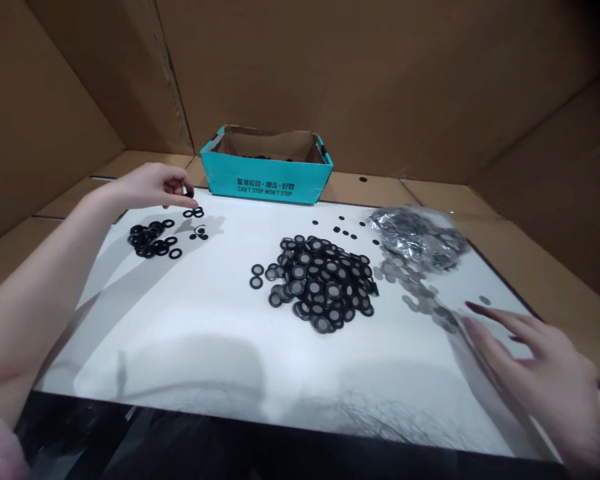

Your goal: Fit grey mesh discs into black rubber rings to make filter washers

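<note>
At the back left of the white board, my left hand (155, 185) pinches a small black rubber ring (189, 195), partly hidden by the fingers. Just below it lie several loose rings (193, 213) and small black bits (200, 235). A pile of black rings (151, 239) sits to the left. My right hand (535, 367), slightly blurred, hovers at the right with fingers apart, close to scattered grey mesh discs (420, 293). Mid-board is a large heap of black rings with grey mesh centres (325, 280); two more such rings (257, 275) lie at its left.
A turquoise box (267, 181) with dark pieces inside stands behind the board. A clear plastic bag of grey discs (420, 237) lies at the back right, with several small black discs (345, 233) left of it. Cardboard walls (330, 73) enclose the back and sides.
</note>
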A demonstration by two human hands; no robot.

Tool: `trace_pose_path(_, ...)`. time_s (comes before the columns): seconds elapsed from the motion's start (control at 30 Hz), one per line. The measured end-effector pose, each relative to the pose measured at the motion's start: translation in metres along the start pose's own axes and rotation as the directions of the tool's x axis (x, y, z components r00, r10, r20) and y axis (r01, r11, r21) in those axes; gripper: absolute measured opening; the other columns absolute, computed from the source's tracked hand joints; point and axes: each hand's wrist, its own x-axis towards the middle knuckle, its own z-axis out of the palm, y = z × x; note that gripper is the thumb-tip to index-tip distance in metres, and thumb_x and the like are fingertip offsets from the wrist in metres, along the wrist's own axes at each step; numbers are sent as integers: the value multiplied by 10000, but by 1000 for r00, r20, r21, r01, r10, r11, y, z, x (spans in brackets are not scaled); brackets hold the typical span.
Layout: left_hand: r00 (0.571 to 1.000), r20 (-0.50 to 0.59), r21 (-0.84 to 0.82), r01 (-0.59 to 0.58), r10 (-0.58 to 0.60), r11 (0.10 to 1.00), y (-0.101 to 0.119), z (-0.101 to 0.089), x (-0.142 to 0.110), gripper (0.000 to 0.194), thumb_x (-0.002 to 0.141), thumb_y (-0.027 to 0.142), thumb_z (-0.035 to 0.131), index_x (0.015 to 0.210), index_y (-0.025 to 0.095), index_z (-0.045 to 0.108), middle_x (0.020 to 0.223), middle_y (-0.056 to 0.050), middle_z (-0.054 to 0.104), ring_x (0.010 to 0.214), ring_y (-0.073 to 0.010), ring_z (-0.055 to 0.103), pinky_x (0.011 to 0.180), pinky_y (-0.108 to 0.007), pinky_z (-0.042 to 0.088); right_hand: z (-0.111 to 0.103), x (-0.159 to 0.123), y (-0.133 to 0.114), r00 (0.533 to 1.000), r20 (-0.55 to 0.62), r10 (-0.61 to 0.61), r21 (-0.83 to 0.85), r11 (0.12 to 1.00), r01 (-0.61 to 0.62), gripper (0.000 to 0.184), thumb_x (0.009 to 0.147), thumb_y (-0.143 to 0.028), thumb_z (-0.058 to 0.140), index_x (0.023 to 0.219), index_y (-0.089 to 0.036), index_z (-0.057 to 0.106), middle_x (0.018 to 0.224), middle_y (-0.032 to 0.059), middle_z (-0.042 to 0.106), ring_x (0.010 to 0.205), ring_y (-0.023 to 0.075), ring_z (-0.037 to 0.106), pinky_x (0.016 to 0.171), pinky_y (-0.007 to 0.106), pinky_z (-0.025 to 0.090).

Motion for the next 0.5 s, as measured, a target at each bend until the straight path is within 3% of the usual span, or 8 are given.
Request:
trace_pose_path(0.07, 1000, 13, -6, -7, 7, 1000, 4, 1, 0, 477, 711, 580, 709, 941, 175, 603, 700, 3, 554, 635, -128, 509, 582, -247, 388, 6, 26, -21, 988, -93, -124, 91, 987, 133, 228, 861, -406, 559, 939, -249, 705, 886, 117, 723, 857, 328, 648, 715, 465, 525)
trace_pose_path(0.27, 1000, 21, 22, -7, 7, 1000, 10, 4, -4, 459, 689, 567, 706, 937, 188, 636, 735, -48, 614, 653, -175, 554, 599, -289, 410, 49, 82, -51, 951, -17, -309, 209, 929, 305, 226, 873, -324, 563, 941, -216, 749, 899, 95, 738, 795, 261, 599, 717, 408, 491)
trace_pose_path(0.37, 1000, 15, 30, -23, 22, 999, 11, 4, -4, 463, 680, 578, 712, 930, 194, 645, 740, -57, 614, 649, -173, 544, 591, -295, 404, 62, 87, -53, 949, -1, -314, 250, 919, 304, 216, 871, -317, 558, 901, -228, 752, 872, 77, 731, 758, 241, 584, 683, 389, 475)
trace_pose_path(0.5, 997, 15, 14, -69, 69, 997, 14, 5, -3, 449, 684, 561, 719, 936, 197, 647, 712, -38, 570, 649, -164, 522, 601, -301, 396, 60, 86, -55, 972, -1, -234, 277, 934, 225, 212, 859, -357, 572, 804, -229, 732, 790, 63, 708, 746, 235, 598, 684, 376, 468)
